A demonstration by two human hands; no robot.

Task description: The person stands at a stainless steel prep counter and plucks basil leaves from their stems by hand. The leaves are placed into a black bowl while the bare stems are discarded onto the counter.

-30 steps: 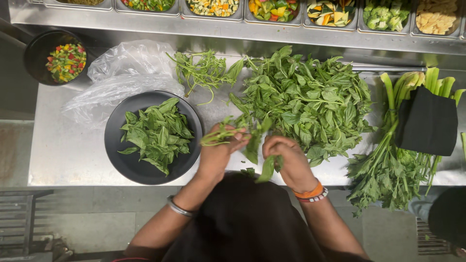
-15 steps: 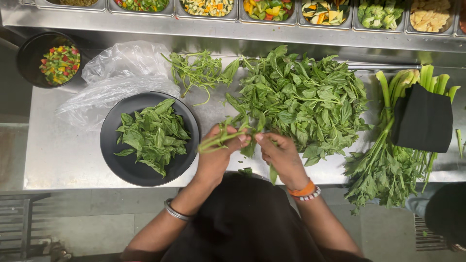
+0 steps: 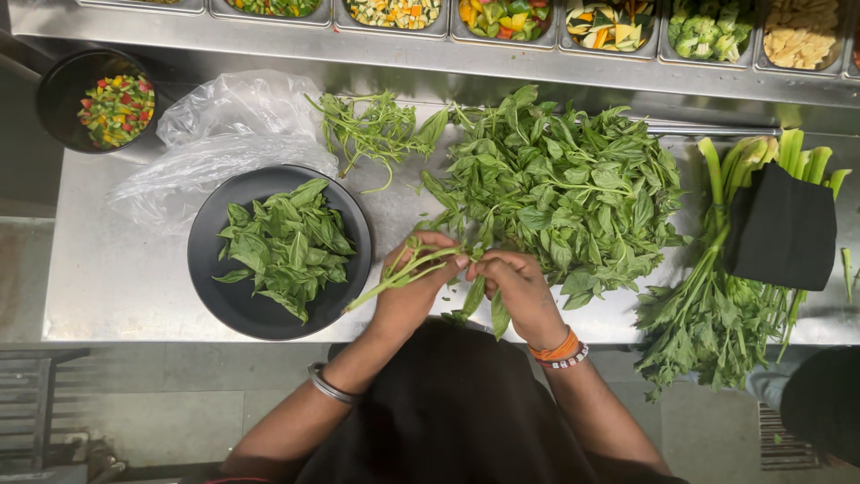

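Left hand (image 3: 412,291) closed around bare green stems (image 3: 399,273), just right of black bowl (image 3: 215,278) of picked leaves. Right hand (image 3: 520,291) pinching leaves (image 3: 475,296) at near edge of basil pile (image 3: 573,193), touching left hand.

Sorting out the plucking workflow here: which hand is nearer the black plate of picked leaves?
Left. The left hand holds bare stems right beside the black plate; the right hand sits farther off, by the herb pile.

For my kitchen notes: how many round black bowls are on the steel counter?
2: the plate-like bowl of picked leaves by the left hand; the bowl of diced vegetables, far left.
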